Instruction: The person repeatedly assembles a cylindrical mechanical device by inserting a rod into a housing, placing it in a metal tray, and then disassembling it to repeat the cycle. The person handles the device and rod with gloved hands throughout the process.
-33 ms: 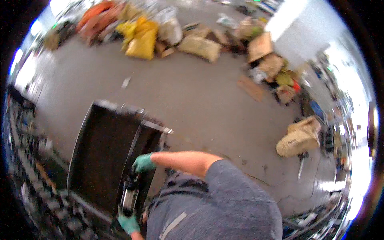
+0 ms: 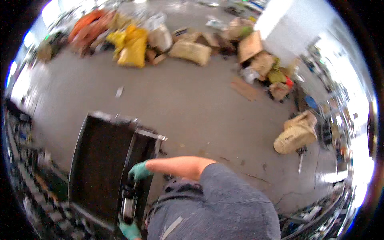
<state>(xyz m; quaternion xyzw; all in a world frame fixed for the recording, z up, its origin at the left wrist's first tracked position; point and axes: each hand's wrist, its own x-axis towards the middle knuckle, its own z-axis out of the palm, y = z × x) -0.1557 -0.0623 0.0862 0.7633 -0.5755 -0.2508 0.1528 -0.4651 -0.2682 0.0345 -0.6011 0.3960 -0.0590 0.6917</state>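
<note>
Just past dark tray (image 2: 102, 160), grey floor (image 2: 180, 108)

Long narrow part (image 2: 128, 206), silver middle, black ends, blurred, lengthwise over the dark tray's (image 2: 100, 168) narrow right-hand section

A wide fisheye camera, the left of two worn side by side on the head, looks steeply down and forward over the wearer's grey T-shirt (image 2: 224, 204), which sits nearest the lens. The right hand (image 2: 140, 171) and left hand (image 2: 130, 230) appear from above, left of centre; beyond, the grey floor (image 2: 176, 96) stretches to far-off sacks (image 2: 190, 52) near the top, and straight lines bow toward the margins
</note>
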